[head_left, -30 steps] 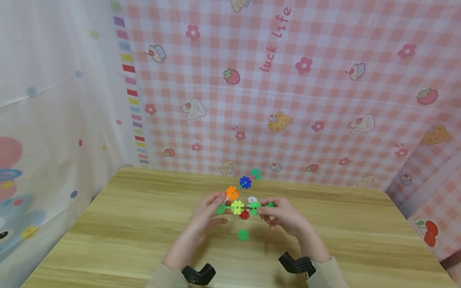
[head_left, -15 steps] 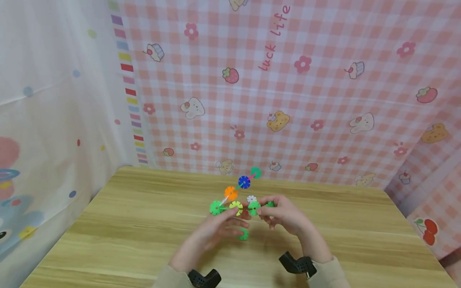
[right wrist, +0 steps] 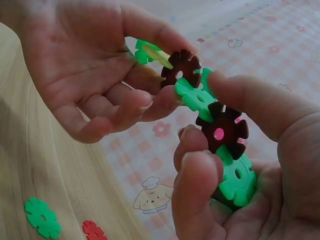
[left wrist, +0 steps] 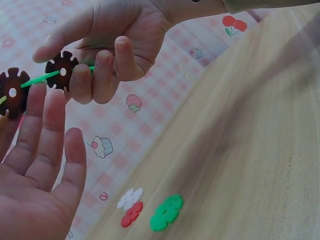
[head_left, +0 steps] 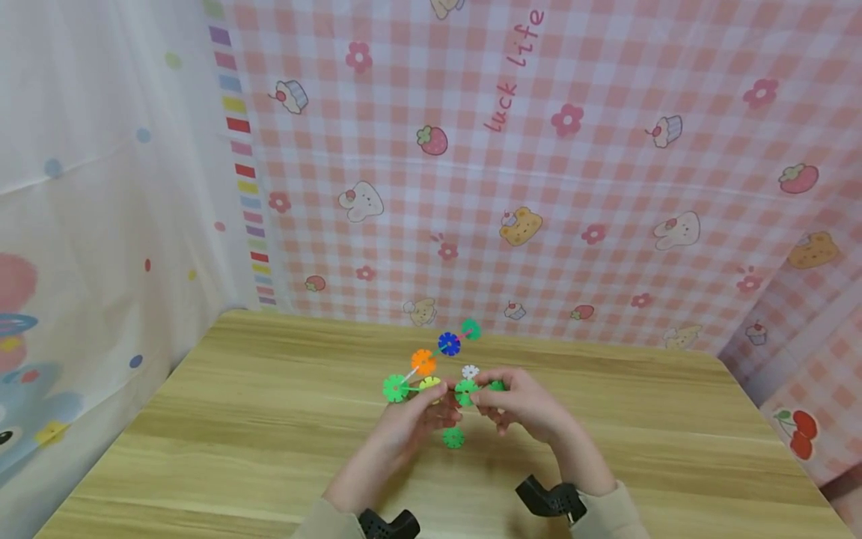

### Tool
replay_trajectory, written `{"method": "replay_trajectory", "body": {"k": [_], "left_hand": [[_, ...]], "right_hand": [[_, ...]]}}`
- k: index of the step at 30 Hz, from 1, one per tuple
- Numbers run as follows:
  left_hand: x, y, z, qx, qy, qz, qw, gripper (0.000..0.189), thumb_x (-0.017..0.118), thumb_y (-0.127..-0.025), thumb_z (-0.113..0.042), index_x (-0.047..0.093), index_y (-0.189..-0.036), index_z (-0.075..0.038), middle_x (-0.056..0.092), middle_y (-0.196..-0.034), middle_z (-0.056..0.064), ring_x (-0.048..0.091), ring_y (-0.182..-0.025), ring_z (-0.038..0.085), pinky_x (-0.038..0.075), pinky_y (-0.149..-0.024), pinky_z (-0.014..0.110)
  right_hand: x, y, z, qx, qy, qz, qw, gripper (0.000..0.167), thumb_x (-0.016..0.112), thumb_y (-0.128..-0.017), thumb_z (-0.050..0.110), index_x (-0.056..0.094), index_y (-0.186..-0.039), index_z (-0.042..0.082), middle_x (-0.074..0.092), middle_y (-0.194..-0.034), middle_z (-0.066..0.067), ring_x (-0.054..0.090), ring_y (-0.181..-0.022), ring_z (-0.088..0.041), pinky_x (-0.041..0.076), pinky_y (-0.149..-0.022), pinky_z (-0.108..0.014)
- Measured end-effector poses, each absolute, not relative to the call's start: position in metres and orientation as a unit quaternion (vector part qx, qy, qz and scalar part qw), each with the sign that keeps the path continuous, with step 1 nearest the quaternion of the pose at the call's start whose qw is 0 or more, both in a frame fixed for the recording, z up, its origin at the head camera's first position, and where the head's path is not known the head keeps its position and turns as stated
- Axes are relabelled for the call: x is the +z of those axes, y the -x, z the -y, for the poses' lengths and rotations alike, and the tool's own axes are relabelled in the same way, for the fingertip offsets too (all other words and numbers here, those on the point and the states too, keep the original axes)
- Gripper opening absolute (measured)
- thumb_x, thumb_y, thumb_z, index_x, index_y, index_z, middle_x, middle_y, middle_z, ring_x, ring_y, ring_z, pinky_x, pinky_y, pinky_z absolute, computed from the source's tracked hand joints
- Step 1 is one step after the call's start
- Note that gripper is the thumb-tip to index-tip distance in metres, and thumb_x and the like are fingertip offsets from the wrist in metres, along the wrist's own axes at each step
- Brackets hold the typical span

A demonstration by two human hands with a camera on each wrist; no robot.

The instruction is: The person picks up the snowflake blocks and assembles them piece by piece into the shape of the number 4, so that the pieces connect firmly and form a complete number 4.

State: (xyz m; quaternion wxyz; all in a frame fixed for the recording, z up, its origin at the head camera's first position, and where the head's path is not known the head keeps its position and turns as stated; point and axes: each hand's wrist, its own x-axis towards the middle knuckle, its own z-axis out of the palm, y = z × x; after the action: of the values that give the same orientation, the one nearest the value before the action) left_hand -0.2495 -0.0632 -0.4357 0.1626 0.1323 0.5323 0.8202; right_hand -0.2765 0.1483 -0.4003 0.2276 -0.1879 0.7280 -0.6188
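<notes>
Right wrist, fingers (right wrist: 196, 177) curled, pinching linked discs (right wrist: 203, 110)

Head view forward and down, closer wrist views facing fingers (left wrist: 53, 116), sharing linked discs (right wrist: 193, 97)

Your left hand (head_left: 409, 423) partly hides the yellow disc (head_left: 427, 384), the right wrist view's bottom cuts off the red disc (right wrist: 93, 230), and the head view crops the bench (head_left: 202, 427) at its near edge.
</notes>
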Motion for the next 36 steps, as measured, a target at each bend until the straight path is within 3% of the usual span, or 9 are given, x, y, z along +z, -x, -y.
{"method": "replay_trajectory", "body": {"k": [8, 14, 16, 19, 22, 27, 31, 36], "left_hand": [[-0.433, 0.251, 0.067, 0.823, -0.123, -0.535, 0.146, 0.028, 0.054, -0.099, -0.024, 0.064, -0.116, -0.004, 0.067, -0.093, 0.004, 0.063, -0.084, 0.017, 0.051, -0.087, 0.036], [-0.430, 0.253, 0.070, 0.830, -0.099, -0.533, 0.131, 0.029, 0.055, -0.099, -0.021, 0.062, -0.118, 0.000, 0.067, -0.096, 0.007, 0.064, -0.083, 0.018, 0.052, -0.085, 0.034], [-0.429, 0.253, 0.072, 0.831, -0.099, -0.532, 0.129, 0.028, 0.055, -0.099, -0.021, 0.063, -0.117, -0.002, 0.067, -0.098, 0.006, 0.064, -0.082, 0.017, 0.052, -0.085, 0.034], [-0.428, 0.252, 0.074, 0.833, -0.100, -0.530, 0.123, 0.028, 0.057, -0.098, -0.024, 0.064, -0.116, -0.004, 0.066, -0.100, 0.006, 0.064, -0.082, 0.018, 0.052, -0.085, 0.036], [-0.426, 0.252, 0.076, 0.837, -0.096, -0.526, 0.116, 0.029, 0.059, -0.097, -0.026, 0.065, -0.116, -0.005, 0.066, -0.101, 0.006, 0.064, -0.082, 0.019, 0.052, -0.085, 0.036], [-0.423, 0.253, 0.080, 0.839, -0.088, -0.525, 0.113, 0.033, 0.060, -0.097, -0.028, 0.064, -0.119, -0.003, 0.066, -0.101, 0.005, 0.064, -0.083, 0.018, 0.052, -0.087, 0.035], [-0.423, 0.253, 0.082, 0.838, -0.092, -0.526, 0.115, 0.030, 0.059, -0.097, -0.027, 0.064, -0.118, -0.006, 0.067, -0.103, 0.005, 0.064, -0.083, 0.018, 0.051, -0.089, 0.036], [-0.425, 0.254, 0.085, 0.838, -0.103, -0.523, 0.114, 0.024, 0.056, -0.099, -0.025, 0.065, -0.115, -0.010, 0.067, -0.104, 0.004, 0.064, -0.084, 0.017, 0.051, -0.089, 0.035]], "right_hand": [[-0.399, 0.276, -0.146, -0.644, 0.168, -0.714, 0.218, 0.045, 0.059, -0.098, 0.028, 0.052, -0.125, -0.007, 0.056, -0.083, -0.007, 0.047, -0.062, -0.012, 0.046, -0.047, -0.023], [-0.404, 0.279, -0.145, -0.685, 0.145, -0.689, 0.186, 0.061, 0.039, -0.104, 0.043, 0.046, -0.130, -0.011, 0.060, -0.095, -0.010, 0.054, -0.071, -0.015, 0.051, -0.051, -0.025], [-0.410, 0.281, -0.145, -0.698, 0.121, -0.686, 0.165, 0.062, 0.032, -0.106, 0.043, 0.046, -0.129, -0.013, 0.061, -0.097, -0.010, 0.056, -0.075, -0.017, 0.054, -0.054, -0.027], [-0.423, 0.287, -0.145, -0.695, 0.074, -0.701, 0.140, 0.051, 0.031, -0.107, 0.034, 0.054, -0.119, -0.010, 0.062, -0.094, -0.010, 0.057, -0.075, -0.018, 0.054, -0.056, -0.028], [-0.438, 0.292, -0.144, -0.648, 0.081, -0.745, 0.137, 0.038, 0.039, -0.105, 0.022, 0.059, -0.112, -0.010, 0.063, -0.087, -0.012, 0.057, -0.069, -0.017, 0.050, -0.055, -0.027], [-0.460, 0.296, -0.145, -0.526, 0.203, -0.807, 0.177, 0.025, 0.061, -0.092, 0.010, 0.066, -0.110, -0.006, 0.063, -0.081, -0.008, 0.055, -0.069, -0.016, 0.046, -0.057, -0.024], [-0.463, 0.293, -0.143, -0.471, 0.268, -0.813, 0.211, 0.031, 0.072, -0.081, 0.007, 0.068, -0.111, 0.000, 0.061, -0.081, -0.003, 0.054, -0.072, -0.013, 0.046, -0.062, -0.022], [-0.461, 0.289, -0.132, -0.414, 0.308, -0.832, 0.201, 0.034, 0.077, -0.076, 0.005, 0.069, -0.109, 0.003, 0.055, -0.074, 0.002, 0.048, -0.067, -0.009, 0.041, -0.060, -0.021]]}}
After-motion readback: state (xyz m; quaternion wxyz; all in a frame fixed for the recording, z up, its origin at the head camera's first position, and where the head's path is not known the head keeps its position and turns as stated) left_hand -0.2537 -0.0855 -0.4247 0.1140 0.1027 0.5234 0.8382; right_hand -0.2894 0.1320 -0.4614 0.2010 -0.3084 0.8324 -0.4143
